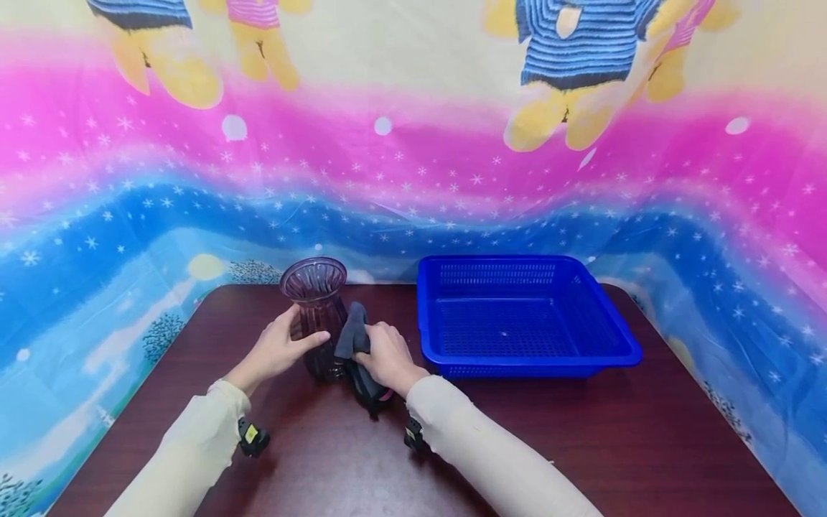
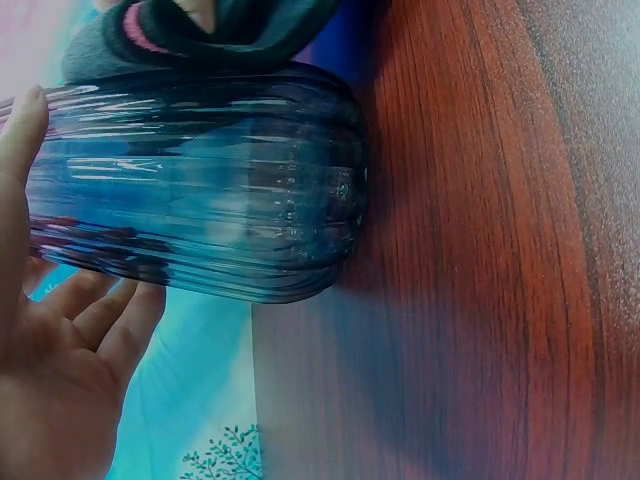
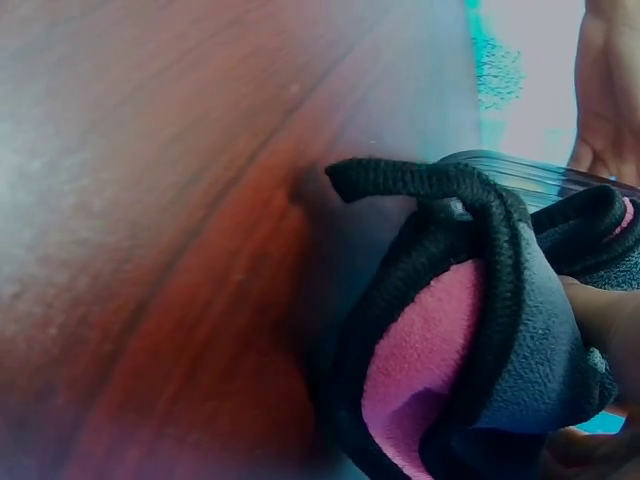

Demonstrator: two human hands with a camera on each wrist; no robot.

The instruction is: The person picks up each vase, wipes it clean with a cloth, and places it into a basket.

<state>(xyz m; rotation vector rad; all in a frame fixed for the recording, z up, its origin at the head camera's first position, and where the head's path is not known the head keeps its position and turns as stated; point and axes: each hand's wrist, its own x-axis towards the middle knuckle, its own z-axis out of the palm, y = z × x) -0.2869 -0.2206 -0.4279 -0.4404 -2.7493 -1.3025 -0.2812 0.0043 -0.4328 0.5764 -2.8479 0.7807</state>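
In the head view, a purple-tinted glass vase [image 1: 323, 314] with ribbed sides and a flared rim stands roughly upright, a little left of the frame's centre, above the dark red-brown desk [image 1: 310, 463]; whether its base touches the wood, I cannot tell. The left hand [image 1: 278, 345] is clamped on the vase from the left, thumb across the near side and fingers round the far side. At the vase's right, just below the centre of the frame, the right hand [image 1: 390, 355] grips a bunched dark grey cloth [image 1: 352, 332], its fingers closed on the folds. The left wrist view shows the cloth along the top of the frame, against the vase's side. The right wrist view, at lower right, shows its black edging and pink inner face.

Right of centre in the head view, a blue plastic basket [image 1: 530, 360] with perforated walls sits on the desk, apart from the vase. Pale sleeves [image 1: 491, 439] enter from the bottom of the frame, with a small black device [image 1: 253, 437] at each wrist. Behind the desk, a printed backdrop [image 1: 400, 172] with bands of pink and blue, white snowflakes and yellow-limbed figures fills the upper frame.
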